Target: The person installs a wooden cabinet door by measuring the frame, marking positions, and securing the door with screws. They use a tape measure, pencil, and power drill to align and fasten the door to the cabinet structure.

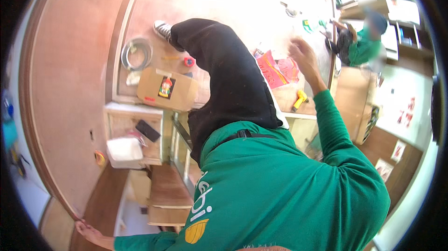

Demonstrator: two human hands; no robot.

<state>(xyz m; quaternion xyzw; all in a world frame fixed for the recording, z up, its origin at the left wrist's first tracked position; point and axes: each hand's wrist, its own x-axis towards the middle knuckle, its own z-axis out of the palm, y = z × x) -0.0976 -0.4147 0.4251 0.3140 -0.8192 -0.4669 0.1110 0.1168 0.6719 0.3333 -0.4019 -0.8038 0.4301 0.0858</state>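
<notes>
At the lower left, my left hand (pixel 90 233) is at the bottom end of the brown edge of a large wooden panel (pixel 70 87), its fingers bent onto that edge. My right hand (pixel 304 59) is raised at the upper right, holding nothing, with loosely bent fingers somewhat apart and slightly blurred. Close beside it lies a red-pink plastic bag (pixel 273 70) on the wooden surface. A yellow power tool (pixel 299 101) sits below the bag, under my right forearm. My black-trousered leg stretches across the surface, ending in a sneaker (pixel 163 31).
Near my leg lie a brown cardboard piece (pixel 179 93), a metal ring-shaped coil (pixel 136 54) and a red tape measure (pixel 189 61). A phone (pixel 148 130) and a white tub (pixel 125 150) stand by a ladder (pixel 181 132). A co-worker in green (pixel 366 45) crouches at the far right.
</notes>
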